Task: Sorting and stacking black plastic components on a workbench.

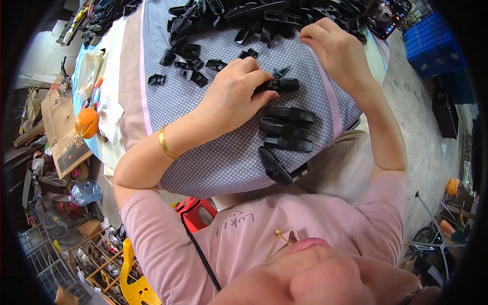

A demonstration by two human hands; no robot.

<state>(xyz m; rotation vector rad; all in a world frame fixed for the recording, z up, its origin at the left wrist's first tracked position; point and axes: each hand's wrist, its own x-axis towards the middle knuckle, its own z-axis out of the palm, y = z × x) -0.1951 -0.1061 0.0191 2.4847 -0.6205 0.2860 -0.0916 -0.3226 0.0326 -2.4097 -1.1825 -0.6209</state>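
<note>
My left hand (236,94) is closed around a black plastic part (288,85) on the dotted cloth of the table. A small dark pointed piece (281,71) lies just beyond it. Bent and pinched, the fingers of my right hand (338,53) hover by the near edge of a heap of black plastic parts (277,18); whatever is between them is too small to make out. Below my left hand, several similar black parts (287,129) lie side by side in a stack-like row. A longer black piece (274,166) rests slanted at the table's near edge. Loose small parts (193,76) are scattered left of the heap.
A phone (389,15) stands at the far right of the table. On the left side are an orange fruit (87,123) and white plastic bags (109,119). Blue crates (434,46) are on the floor at right; cardboard (61,129) and a clear water jug (86,193) at left.
</note>
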